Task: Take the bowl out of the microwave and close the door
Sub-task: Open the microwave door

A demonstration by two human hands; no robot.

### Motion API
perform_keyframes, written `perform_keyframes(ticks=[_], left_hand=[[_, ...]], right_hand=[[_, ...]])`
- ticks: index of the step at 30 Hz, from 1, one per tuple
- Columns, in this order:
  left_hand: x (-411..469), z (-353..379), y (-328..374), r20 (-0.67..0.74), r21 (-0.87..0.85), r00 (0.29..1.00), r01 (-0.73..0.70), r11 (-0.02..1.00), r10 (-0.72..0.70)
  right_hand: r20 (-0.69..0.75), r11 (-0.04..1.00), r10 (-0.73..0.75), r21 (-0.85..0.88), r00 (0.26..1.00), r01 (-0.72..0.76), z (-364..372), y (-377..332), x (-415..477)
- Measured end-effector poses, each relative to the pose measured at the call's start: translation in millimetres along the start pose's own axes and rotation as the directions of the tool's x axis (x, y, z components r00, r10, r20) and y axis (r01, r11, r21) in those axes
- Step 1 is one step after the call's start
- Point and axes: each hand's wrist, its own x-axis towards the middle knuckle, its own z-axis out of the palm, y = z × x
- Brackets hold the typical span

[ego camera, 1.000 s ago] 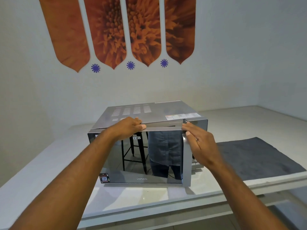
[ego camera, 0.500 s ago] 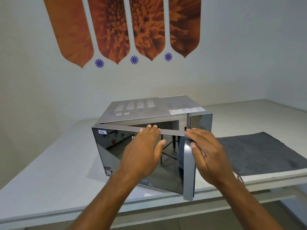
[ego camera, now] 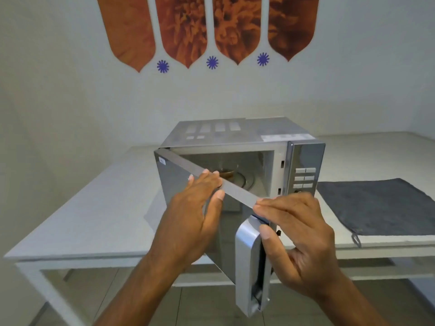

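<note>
A silver microwave stands on a white table. Its mirrored door is swung roughly halfway open toward me, hinged at the left. Inside, a glass bowl with brownish contents sits on the turntable, partly hidden by the door's top edge. My left hand lies flat against the door's outer face, fingers over its top edge. My right hand grips the door's free end at the silver handle, fingertips on the top corner and thumb beside the handle.
The white table runs left and right, its front edge just under the open door. A dark grey cloth lies on the table right of the microwave. The control panel is on the microwave's right side. A wall with orange flower art rises behind.
The door has swung from nearly shut to about halfway open, toward me. Both hands came with it, and the bowl inside is now visible.
</note>
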Motion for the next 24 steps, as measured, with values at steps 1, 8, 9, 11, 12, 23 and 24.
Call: perform_keyframes(ticks=[1,8,9,11,12,23,24], left_hand=[[-5,-5,-2,-0.008,-0.011,1.0,0.011,1.0,-0.011],[-30,-37,-13,-0.038,-0.022,0.997,0.067,0.998,-0.068],[-33,-41,-14,-0.049,-0.018,0.997,0.064,0.998,-0.064],[-38,-51,-16,-0.068,-0.022,0.995,0.074,0.997,-0.075],[-41,-55,-17,-0.074,-0.028,0.994,0.077,0.997,-0.079],[-51,-125,-38,-0.008,-0.056,0.993,0.119,0.991,-0.119],[-51,-131,-40,-0.001,-0.057,0.992,0.128,0.99,-0.129]], right_hand=[[0.0,1.0,-0.021,0.014,1.0,0.021,3,-7,-1],[0.006,0.981,-0.132,0.144,0.991,0.13,19,-52,6],[0.017,0.978,-0.139,0.158,0.99,0.135,22,-59,7],[0.034,0.97,-0.152,0.198,0.988,0.143,29,-72,8],[0.042,0.965,-0.157,0.22,0.987,0.145,32,-78,9],[0.237,0.896,-0.23,0.429,0.944,0.111,71,-138,25],[0.252,0.894,-0.24,0.434,0.937,0.112,75,-142,26]])
